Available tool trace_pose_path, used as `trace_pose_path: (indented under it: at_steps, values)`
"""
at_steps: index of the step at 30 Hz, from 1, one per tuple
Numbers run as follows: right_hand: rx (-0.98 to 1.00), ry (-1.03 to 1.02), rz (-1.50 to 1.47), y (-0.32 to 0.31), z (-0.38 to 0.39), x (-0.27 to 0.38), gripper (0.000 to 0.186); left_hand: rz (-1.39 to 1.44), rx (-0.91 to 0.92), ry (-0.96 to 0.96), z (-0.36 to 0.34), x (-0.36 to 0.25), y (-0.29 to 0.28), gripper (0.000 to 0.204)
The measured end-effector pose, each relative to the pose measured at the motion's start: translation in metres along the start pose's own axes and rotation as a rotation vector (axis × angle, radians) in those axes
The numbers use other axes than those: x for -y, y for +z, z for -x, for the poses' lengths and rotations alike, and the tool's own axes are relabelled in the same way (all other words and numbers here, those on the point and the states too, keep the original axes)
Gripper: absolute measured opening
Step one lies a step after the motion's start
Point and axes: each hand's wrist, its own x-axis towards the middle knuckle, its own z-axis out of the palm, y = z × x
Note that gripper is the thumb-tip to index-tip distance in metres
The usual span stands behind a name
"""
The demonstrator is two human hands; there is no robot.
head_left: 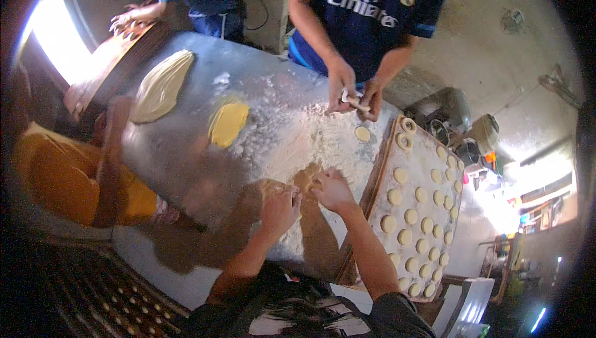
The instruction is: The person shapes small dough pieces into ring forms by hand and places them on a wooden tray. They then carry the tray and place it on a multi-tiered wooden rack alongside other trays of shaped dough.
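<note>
Over the floury near side of the metal table point(186, 170), my left hand point(280, 210) is closed, fingers curled together; what it holds is mostly hidden. Close beside it on the right, my right hand point(335, 190) pinches a small pale piece of dough between thumb and fingers. Loose flour point(298, 145) spreads over the tabletop ahead of both hands. A flattened yellow dough slab point(228, 124) lies farther left, and a larger pale dough mass point(162, 86) rests beyond it. One small dough round point(362, 133) sits near the table's right edge.
A board point(417, 170) on the right carries many dough rounds and two rings. Across the table, a co-worker's hands point(357, 99) handle a piece of dough. Another person's hand point(133, 18) is at the far left, and someone in orange point(68, 176) is at left.
</note>
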Motion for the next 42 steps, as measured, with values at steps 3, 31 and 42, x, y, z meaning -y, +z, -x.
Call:
trace_pose_path:
  at_steps: [3, 31, 42]
  values:
    - [0.264, 0.223, -0.293, -0.019, -0.014, 0.012, 0.035, -0.214, 0.027, 0.033, -0.005, -0.014, -0.002, 0.027]
    - [-0.367, 0.177, -0.969, -0.071, 0.084, 0.069, 0.037, 1.923, 0.361, 0.389, 0.007, -0.065, -0.002, 0.042]
    - [-0.583, 0.333, -1.755, -0.076, 0.17, 0.066, 0.062, 0.578, 0.065, 0.409, 0.067, -0.097, 0.05, 0.033]
